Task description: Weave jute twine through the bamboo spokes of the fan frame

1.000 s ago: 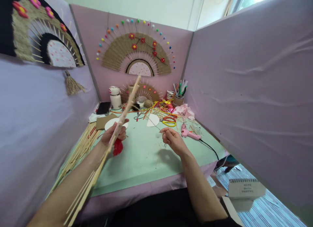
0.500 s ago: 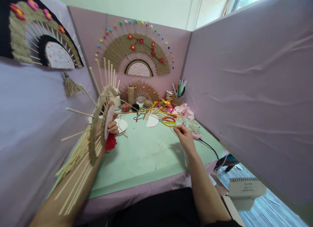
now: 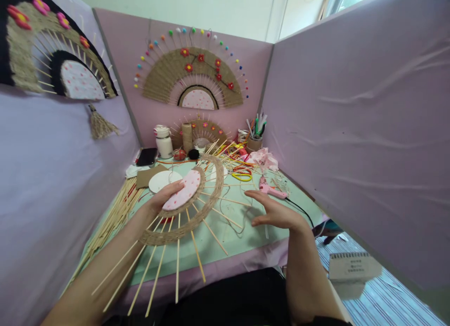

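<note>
My left hand [image 3: 168, 195] grips a half-round woven fan [image 3: 183, 231] by its pink spotted centre. Thin wooden sticks fan out from that centre through a band of woven twine, with their bare ends pointing toward me and to the right. My right hand [image 3: 276, 212] hovers to the right of the fan, fingers apart, with nothing in them. A loose strand of twine [image 3: 236, 231] curves between the fan and my right hand. Something red shows partly beneath the fan.
A pink glue gun [image 3: 272, 190] with a black cord lies right of yellow-handled scissors [image 3: 242, 177]. Loose sticks [image 3: 111, 216] are heaped along the left edge. A white bottle [image 3: 163, 142], a twine roll [image 3: 187, 137] and a tool pot [image 3: 254, 142] stand at the back. Panels enclose three sides.
The fan has turned from edge-on to face-up and swung right over the table. My right hand has gone from pinched fingers to spread ones.
</note>
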The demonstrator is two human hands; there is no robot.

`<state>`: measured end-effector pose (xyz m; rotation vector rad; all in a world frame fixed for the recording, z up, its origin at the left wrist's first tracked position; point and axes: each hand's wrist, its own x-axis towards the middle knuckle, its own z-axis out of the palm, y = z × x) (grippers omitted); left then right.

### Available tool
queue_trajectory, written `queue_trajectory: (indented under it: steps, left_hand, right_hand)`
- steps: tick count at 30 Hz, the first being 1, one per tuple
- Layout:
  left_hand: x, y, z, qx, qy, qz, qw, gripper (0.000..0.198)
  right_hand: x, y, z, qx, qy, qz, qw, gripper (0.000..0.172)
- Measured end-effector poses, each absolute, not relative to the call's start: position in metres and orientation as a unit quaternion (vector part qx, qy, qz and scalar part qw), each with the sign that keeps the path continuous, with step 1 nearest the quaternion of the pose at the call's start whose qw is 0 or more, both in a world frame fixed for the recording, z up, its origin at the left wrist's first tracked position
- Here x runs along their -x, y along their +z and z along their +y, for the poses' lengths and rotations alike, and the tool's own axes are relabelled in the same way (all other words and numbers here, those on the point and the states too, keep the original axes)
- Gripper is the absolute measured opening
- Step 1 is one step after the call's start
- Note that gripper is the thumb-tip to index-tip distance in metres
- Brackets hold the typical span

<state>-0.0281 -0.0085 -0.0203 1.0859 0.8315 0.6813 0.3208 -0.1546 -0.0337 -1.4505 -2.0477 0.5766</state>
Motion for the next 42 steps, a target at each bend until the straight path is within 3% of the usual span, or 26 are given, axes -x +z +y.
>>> queue_trajectory:
  steps: [5,9,15,28,35,42]
  left_hand:
    - [0.021,-0.019,-0.014,-0.509,0.3,0.386,0.708,0.036]
    - [0.02,-0.018,-0.018,-0.523,0.288,0.379,0.707,0.047]
    - [0.02,-0.016,-0.02,-0.518,0.289,0.366,0.717,0.052]
    - [0.021,-0.016,-0.02,-0.516,0.265,0.396,0.712,0.056]
    - [0.021,-0.01,-0.02,-0.507,0.271,0.383,0.723,0.038]
    - [0.02,-0.009,-0.024,-0.508,0.248,0.374,0.735,0.035]
  right_hand:
    - [-0.287,-0.018,-0.15,0.5,0.274,-0.713,0.408,0.052]
    - [-0.255,-0.02,-0.137,0.424,0.341,-0.673,0.5,0.046]
    - [-0.247,-0.034,-0.131,0.406,0.479,-0.578,0.522,0.024]
    - [-0.287,-0.028,-0.133,0.441,0.424,-0.436,0.661,0.021]
    - [-0.312,-0.02,-0.147,0.388,0.473,-0.414,0.675,0.029]
    - [-0.303,-0.018,-0.142,0.355,0.428,-0.39,0.734,0.022]
